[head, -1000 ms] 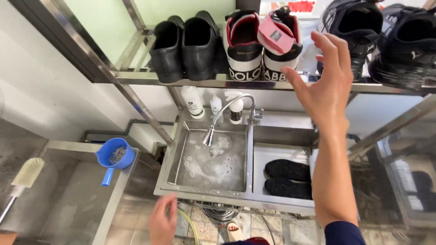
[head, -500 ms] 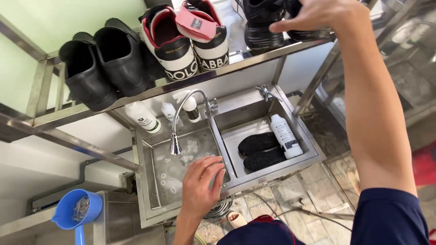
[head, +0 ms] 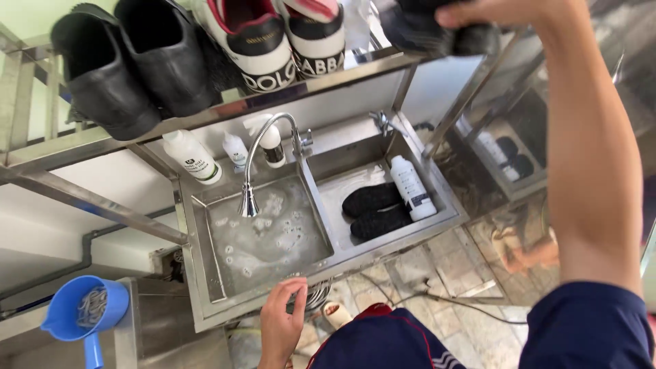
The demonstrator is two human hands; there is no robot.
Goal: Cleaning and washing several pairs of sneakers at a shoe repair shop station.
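Right hand (head: 502,10), raised at the top edge, is closed around a black sneaker (head: 437,34) resting on the steel shelf (head: 205,119) beside the white sneakers (head: 280,37). Left hand (head: 280,324) hangs open, fingers loosely curled, just beside the front rim of the sink (head: 205,311), holding nothing.

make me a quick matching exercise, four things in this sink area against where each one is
Things:
1. black leather shoes
2. blue scoop
3. black insoles
4. left hand

Places:
a. in the right sink basin
b. at the sink's front edge
c. on the shelf, far left
d. lower left, beside the sink

Pairs: 1-c, 2-d, 3-a, 4-b
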